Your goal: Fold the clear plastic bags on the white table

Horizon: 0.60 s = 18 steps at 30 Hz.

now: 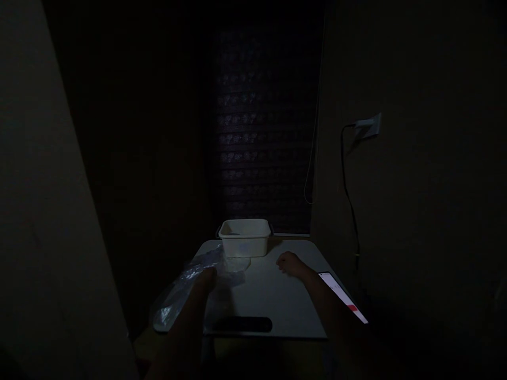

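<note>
In the dim head view my left hand [206, 276] is closed on a crumpled clear plastic bag [186, 279], which spreads over the left side of a small white table. Its fingers are mostly in shadow. Over the table's right half, my right hand [291, 263] is curled into a loose fist, with no object visible in it. A white plastic tub [244, 246] with side handles stands upright at the back of the table, beyond both hands. One end of the bag lies just in front of the tub.
The tabletop [269, 301] has a dark slot [249, 324] near its front edge. A lit phone [343, 297] lies at the right edge beside my forearm. A cable [346, 184] hangs from a wall socket [372, 125]. A dark blind [253, 126] closes off the back.
</note>
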### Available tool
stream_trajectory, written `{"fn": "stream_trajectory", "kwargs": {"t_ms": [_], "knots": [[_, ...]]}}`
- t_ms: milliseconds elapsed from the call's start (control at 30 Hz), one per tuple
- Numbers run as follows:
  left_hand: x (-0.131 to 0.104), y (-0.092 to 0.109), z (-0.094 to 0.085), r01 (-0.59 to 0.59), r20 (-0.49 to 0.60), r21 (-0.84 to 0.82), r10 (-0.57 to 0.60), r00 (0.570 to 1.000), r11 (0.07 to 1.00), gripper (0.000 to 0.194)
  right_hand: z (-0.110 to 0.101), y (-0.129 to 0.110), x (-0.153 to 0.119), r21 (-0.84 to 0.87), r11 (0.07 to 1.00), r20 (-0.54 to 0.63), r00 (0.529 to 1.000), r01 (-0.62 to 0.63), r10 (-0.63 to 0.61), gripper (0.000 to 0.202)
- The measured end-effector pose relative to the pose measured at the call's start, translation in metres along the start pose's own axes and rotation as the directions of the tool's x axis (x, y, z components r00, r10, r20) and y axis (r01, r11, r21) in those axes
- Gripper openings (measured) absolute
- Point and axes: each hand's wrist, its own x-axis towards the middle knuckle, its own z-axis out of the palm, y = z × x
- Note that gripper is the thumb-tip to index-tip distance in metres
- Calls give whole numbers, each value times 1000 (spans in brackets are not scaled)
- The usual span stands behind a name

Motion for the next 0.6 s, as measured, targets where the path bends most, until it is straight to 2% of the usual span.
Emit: {"fn": "stream_trajectory", "kwargs": {"t_ms": [100, 300, 600], "knots": [[5, 6, -4, 9, -21, 32, -9, 1000, 999, 16, 3, 0, 1, 37, 999, 28, 999, -28, 27, 19], [12, 14, -13, -15, -62, -7, 14, 998, 1000, 21, 6, -6, 3, 54, 998, 46, 998, -36, 33, 18], [18, 33, -22, -6, -187, -216, -36, 982, 976, 26, 5, -22, 0, 4, 1000, 29, 999, 29, -29, 17]]}}
